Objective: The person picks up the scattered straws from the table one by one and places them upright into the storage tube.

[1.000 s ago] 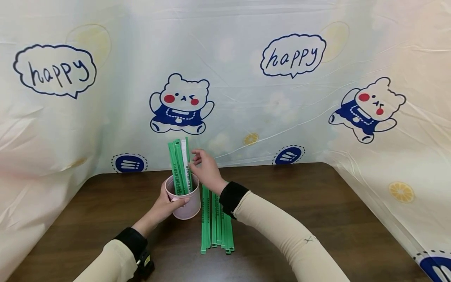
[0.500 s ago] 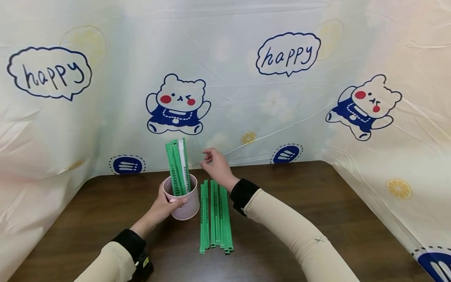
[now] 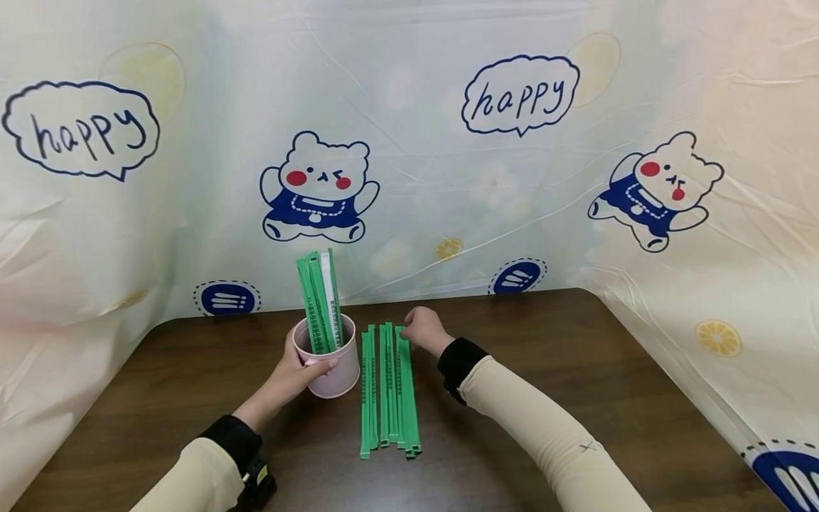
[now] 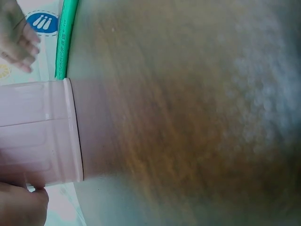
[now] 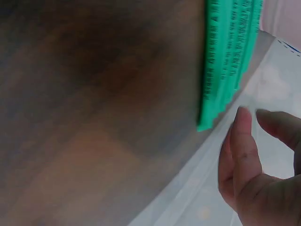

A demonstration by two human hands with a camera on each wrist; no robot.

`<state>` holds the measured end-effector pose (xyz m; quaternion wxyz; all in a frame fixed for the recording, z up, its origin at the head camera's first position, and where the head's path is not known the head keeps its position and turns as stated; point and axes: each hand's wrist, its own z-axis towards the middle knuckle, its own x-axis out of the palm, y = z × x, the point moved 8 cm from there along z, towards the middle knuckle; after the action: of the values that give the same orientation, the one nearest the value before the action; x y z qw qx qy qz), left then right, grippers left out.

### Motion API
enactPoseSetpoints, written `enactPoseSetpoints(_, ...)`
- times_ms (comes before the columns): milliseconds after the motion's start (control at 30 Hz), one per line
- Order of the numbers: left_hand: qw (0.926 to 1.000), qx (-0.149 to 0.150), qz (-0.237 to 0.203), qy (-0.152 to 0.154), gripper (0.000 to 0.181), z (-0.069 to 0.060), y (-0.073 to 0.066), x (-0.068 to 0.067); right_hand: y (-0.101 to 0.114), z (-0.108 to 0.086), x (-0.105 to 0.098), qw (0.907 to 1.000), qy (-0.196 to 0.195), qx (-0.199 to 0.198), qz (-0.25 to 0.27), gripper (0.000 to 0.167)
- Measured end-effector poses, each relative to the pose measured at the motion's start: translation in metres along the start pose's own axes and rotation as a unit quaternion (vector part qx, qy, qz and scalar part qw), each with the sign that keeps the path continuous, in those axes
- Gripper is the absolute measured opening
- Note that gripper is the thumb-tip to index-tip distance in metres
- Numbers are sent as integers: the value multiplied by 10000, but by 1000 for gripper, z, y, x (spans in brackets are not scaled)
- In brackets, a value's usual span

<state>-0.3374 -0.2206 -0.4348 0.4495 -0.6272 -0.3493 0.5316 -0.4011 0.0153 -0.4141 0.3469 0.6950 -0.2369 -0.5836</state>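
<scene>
My left hand [image 3: 288, 377] grips a pink cup [image 3: 339, 373] around its side, thumb across the front. Several green sticks [image 3: 313, 306] and a white one [image 3: 330, 291] stand in the cup, leaning left. Several green sticks [image 3: 387, 391] lie side by side on the table, right of the cup. At their far end is my right hand [image 3: 427, 331]. The right wrist view shows this hand [image 5: 258, 165] empty, with a gap between thumb and index finger, beside the ends of the lying sticks [image 5: 225, 61].
The brown wooden table [image 3: 544, 398] has a patterned sheet [image 3: 416, 156] hanging behind it and along both sides. A black band [image 3: 235, 441] with a small black device is on my left wrist; another black band [image 3: 462, 363] circles my right wrist.
My right hand has moved away from the cup, right and down to the far end of the lying sticks. My left hand has kept its grip on the cup.
</scene>
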Motion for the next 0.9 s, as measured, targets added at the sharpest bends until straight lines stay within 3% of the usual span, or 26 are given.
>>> enactPoseSetpoints(67,10000,40,-60,-17,105,-1,0,0,-7,-1,4,9998,120,136,-46,7)
enactPoseSetpoints(167,10000,48,-82,-15,104,0,0,0,-14,-2,10,9994,213,185,-179,49)
enactPoseSetpoints(267,9999,59,-84,-20,104,0,0,1,-17,-2,16,9989,325,164,-290,60)
enactPoseSetpoints(667,10000,-83,4,36,107,1,1,1,-20,1,21,9970,204,321,-670,63)
enactPoseSetpoints(900,9999,-116,-27,16,106,0,3,1,-24,2,22,9974,178,404,-573,62)
